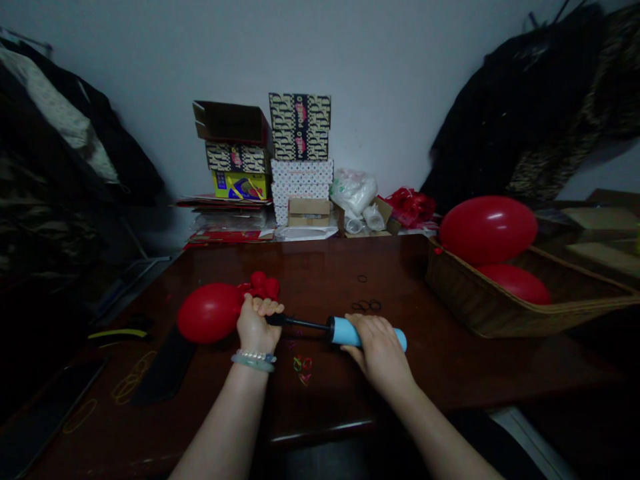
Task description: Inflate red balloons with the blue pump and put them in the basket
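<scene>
A blue balloon pump (345,331) with a black rod lies across the space between my hands, above the table. My right hand (377,343) is wrapped round its blue barrel. At the pump's black nozzle end, my left hand (259,321) is closed, and a partly inflated red balloon (210,312) sticks out to its left. The balloon's neck is hidden inside my fingers. Just beyond my left hand lies a small heap of red uninflated balloons (264,285). Small coloured rubber bands (303,365) are on the table between my forearms.
A wicker basket (467,303) at the right holds inflated red balloons (489,230). Boxes (303,180) and plastic bags (354,192) line the wall. Black bands (367,305) lie mid-table. At left are yellow rubber bands (133,380) and a dark flat case (167,367).
</scene>
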`<state>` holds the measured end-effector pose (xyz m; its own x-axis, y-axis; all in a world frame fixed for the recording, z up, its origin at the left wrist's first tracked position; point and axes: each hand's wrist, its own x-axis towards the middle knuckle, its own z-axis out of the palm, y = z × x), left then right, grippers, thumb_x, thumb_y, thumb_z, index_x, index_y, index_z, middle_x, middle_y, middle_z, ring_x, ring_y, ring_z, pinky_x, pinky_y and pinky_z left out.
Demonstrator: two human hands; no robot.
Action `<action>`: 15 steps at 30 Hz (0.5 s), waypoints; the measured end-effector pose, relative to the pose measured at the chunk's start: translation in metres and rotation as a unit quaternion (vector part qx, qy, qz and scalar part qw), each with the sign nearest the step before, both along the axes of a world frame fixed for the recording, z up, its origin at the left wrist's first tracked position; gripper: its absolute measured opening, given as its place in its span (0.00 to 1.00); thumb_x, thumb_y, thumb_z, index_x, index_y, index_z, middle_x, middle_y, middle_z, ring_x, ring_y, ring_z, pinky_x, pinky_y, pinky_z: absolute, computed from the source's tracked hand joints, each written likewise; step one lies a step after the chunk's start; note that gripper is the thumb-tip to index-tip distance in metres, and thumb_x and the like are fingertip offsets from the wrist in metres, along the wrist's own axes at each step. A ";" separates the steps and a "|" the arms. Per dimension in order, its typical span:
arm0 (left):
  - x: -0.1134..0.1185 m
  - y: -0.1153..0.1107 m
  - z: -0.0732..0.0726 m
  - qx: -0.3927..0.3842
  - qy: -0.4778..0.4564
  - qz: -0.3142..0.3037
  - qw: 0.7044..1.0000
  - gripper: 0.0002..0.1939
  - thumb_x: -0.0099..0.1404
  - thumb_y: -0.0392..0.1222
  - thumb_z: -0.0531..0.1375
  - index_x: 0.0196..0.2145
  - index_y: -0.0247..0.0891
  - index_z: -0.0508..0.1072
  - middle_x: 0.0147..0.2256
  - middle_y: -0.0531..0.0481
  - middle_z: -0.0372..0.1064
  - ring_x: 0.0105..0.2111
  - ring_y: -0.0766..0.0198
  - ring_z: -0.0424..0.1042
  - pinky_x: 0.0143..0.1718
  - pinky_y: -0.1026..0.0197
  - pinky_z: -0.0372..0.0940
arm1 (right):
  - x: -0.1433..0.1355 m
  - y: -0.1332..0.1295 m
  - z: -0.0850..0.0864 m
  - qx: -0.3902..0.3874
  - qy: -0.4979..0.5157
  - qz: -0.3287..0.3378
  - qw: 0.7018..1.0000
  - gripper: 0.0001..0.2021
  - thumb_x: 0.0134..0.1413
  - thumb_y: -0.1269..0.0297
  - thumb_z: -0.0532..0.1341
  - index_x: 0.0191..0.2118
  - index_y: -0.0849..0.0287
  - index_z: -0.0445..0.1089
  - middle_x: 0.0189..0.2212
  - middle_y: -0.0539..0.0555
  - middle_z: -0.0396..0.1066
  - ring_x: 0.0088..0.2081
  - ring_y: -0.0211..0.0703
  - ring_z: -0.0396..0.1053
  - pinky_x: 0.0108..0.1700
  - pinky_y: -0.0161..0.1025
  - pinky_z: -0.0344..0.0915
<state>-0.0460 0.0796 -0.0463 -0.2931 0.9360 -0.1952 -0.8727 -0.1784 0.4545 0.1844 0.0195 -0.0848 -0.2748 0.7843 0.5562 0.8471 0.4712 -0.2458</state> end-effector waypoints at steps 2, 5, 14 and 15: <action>-0.004 0.001 0.000 -0.004 -0.003 0.008 1.000 0.23 0.71 0.42 0.47 0.17 0.38 0.48 0.12 0.59 0.45 0.12 0.72 0.49 0.17 0.65 0.52 | 0.006 0.002 -0.001 0.005 -0.004 -0.001 1.000 0.23 0.51 0.65 0.65 0.54 0.59 0.63 0.47 0.58 0.71 0.48 0.52 0.67 0.55 0.55 0.59; -0.004 0.001 -0.001 -0.005 -0.002 0.016 1.000 0.23 0.70 0.42 0.47 0.17 0.38 0.49 0.12 0.59 0.45 0.12 0.72 0.50 0.17 0.65 0.52 | 0.010 0.002 -0.002 0.012 -0.009 -0.008 1.000 0.22 0.51 0.66 0.64 0.53 0.57 0.64 0.47 0.58 0.70 0.49 0.53 0.66 0.55 0.56 0.60; 0.022 -0.008 -0.005 0.010 -0.011 0.008 1.000 0.22 0.69 0.44 0.50 0.19 0.39 0.49 0.13 0.60 0.45 0.12 0.72 0.49 0.18 0.65 0.51 | -0.002 -0.007 -0.006 0.027 0.005 -0.024 0.999 0.20 0.55 0.66 0.60 0.54 0.59 0.64 0.45 0.60 0.69 0.47 0.53 0.66 0.51 0.53 0.63; 0.025 -0.009 -0.006 0.008 -0.011 0.003 1.000 0.22 0.69 0.44 0.50 0.19 0.39 0.49 0.13 0.60 0.44 0.12 0.73 0.49 0.18 0.65 0.51 | -0.005 -0.008 -0.007 0.025 0.007 -0.024 0.999 0.20 0.56 0.66 0.60 0.54 0.60 0.64 0.45 0.60 0.69 0.47 0.53 0.66 0.51 0.53 0.63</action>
<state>-0.0205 0.0703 -0.0520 -0.2943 0.9373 -0.1867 -0.8817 -0.1909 0.4314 0.1792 0.0118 -0.0915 -0.2294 0.7675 0.5986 0.8662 0.4415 -0.2342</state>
